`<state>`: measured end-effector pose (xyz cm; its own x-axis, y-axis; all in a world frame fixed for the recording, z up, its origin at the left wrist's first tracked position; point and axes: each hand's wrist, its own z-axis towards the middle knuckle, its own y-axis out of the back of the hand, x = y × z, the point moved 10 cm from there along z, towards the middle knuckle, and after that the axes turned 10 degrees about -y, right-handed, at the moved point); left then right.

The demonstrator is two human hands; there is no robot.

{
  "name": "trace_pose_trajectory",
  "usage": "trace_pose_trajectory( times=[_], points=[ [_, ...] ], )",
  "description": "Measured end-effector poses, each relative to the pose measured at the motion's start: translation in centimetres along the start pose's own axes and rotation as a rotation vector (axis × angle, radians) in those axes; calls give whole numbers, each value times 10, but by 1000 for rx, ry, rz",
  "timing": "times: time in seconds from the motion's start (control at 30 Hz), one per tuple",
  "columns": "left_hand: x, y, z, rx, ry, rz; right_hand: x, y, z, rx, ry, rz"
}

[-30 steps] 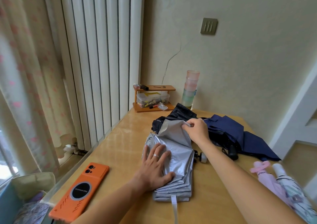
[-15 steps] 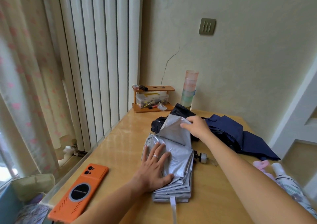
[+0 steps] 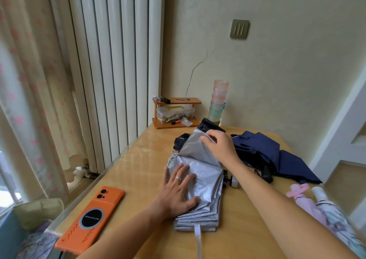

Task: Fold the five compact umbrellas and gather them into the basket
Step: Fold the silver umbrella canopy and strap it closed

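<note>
— What has shifted in the last second?
— Nearest the camera, little. The strap (image 3: 197, 237) trails off the near end of the silver umbrella (image 3: 206, 179), and the left hand (image 3: 178, 191) has stayed flat, fingers straight and spread, pressing the stacked pleats onto the table (image 3: 138, 159). Further out, the right hand (image 3: 219, 145) has slid slightly leftward along the raised panel and pinches its upper edge between thumb and fingertips.
— Meaning what for the job?
— Probably another pleat is about to be laid over the pile. This umbrella is mid-fold, not yet wrapped or tied.
— How does it look?
— Glossy grey and creased, layered in a neat flat stack at mid-table, with its handle knob (image 3: 234, 181) poking out on the right and black lining showing at the far end. A furled pink umbrella (image 3: 305, 199) and a white floral umbrella (image 3: 334, 219) lie at the near right. A navy umbrella (image 3: 277, 155) sprawls loose beyond. No basket is in view.
</note>
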<state>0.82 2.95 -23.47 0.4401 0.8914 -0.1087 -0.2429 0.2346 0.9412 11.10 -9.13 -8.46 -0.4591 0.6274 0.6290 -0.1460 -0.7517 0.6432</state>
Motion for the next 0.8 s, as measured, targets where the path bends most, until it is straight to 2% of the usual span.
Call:
trace_pose_trajectory(
  times=[0.07,0.13,0.23,0.33,0.43,0.5,0.57,0.67,0.8],
  points=[
    [1,0,0,-11,5,-28,7,8,-13,-117,70,5],
    [1,1,0,-34,14,-65,12,5,-29,-112,132,-17],
    [8,8,-1,-124,66,-245,16,-13,-57,24,224,-75],
    [28,23,-10,-300,205,-602,10,-41,-92,192,298,-223],
    [50,30,-19,-493,328,-810,4,-61,-127,250,406,-323],
    [63,25,-23,-526,444,-873,0,-68,-141,270,442,-356],
    [71,17,-20,-483,502,-842,-4,-74,-147,310,436,-362],
    [70,15,-14,-355,507,-595,-9,-79,-152,377,389,-360],
    [60,17,-14,-309,492,-382,-11,-62,-149,365,267,-188]
  ],
)
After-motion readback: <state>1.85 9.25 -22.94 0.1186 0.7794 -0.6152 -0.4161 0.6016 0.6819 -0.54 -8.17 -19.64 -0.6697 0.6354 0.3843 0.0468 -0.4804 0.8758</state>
